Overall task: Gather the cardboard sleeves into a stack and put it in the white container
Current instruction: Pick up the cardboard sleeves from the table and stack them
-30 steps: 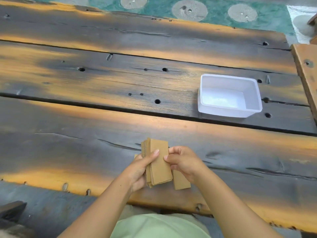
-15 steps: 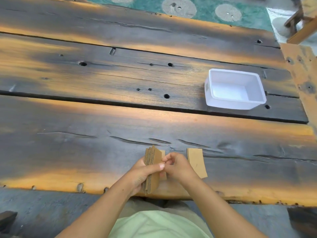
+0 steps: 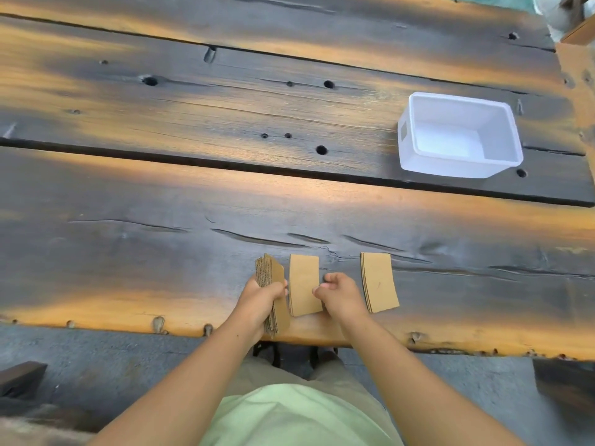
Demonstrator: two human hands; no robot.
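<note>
My left hand (image 3: 262, 297) grips a stack of brown cardboard sleeves (image 3: 273, 284), held on edge at the table's near side. Just right of it a single sleeve (image 3: 303, 284) lies flat on the wood. My right hand (image 3: 338, 292) hovers at that sleeve's right edge, fingers curled and holding nothing that I can see. Further right lies a small flat pile of sleeves (image 3: 379, 281). The white container (image 3: 409, 149) stands empty at the far right, across a gap between planks.
The table is dark, weathered planks (image 3: 161, 252) with knot holes and a long gap running left to right. Its near edge runs just below my hands. A lighter wooden piece (image 3: 579, 91) borders the table on the right.
My hands have parted. A single sleeve now lies flat between them, and the right-hand pile is in full view. The left hand keeps the stack. The camera has tilted down.
</note>
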